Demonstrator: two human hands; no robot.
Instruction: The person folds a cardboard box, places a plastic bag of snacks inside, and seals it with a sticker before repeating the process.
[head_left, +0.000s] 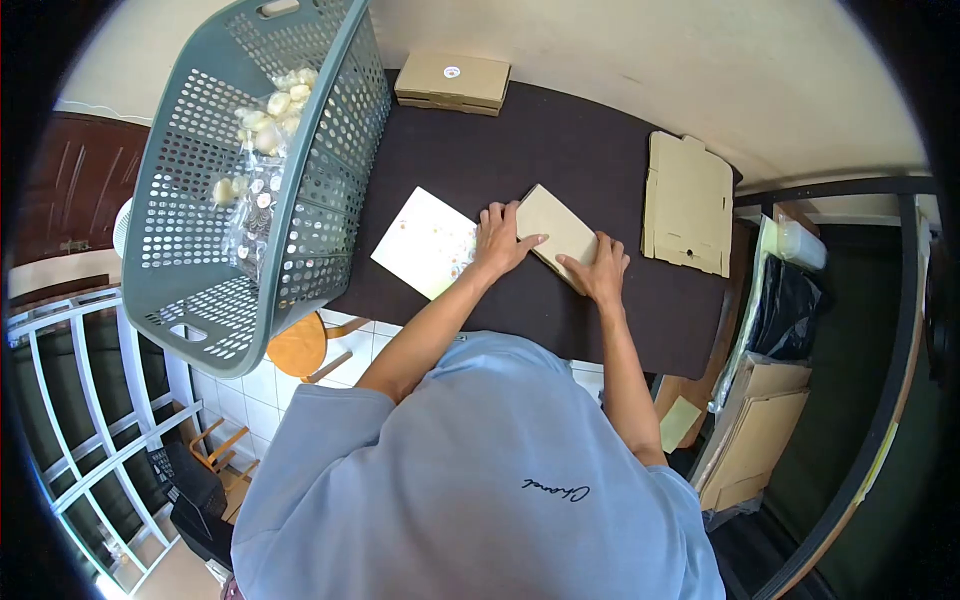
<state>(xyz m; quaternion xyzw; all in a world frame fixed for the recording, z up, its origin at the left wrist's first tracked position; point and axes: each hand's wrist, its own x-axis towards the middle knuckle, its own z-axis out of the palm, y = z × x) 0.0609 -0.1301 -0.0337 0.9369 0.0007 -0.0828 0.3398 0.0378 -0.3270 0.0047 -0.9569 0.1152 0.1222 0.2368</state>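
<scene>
Centre frame: both hands press flat, fingers spread, on a small cardboard box (pixel 556 232) — left hand (pixel 499 242) beside the right hand (pixel 601 272), dark surface (pixel 560 150) beneath.

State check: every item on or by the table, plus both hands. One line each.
small cardboard box: lying on the dark table, pressed under both hands
left hand: flat on box
right hand: flat on box
patterned sheet: lying flat
flattened carton: unfolded
closed box: shut, at far edge
grey basket: tilted, holding bagged items
</scene>
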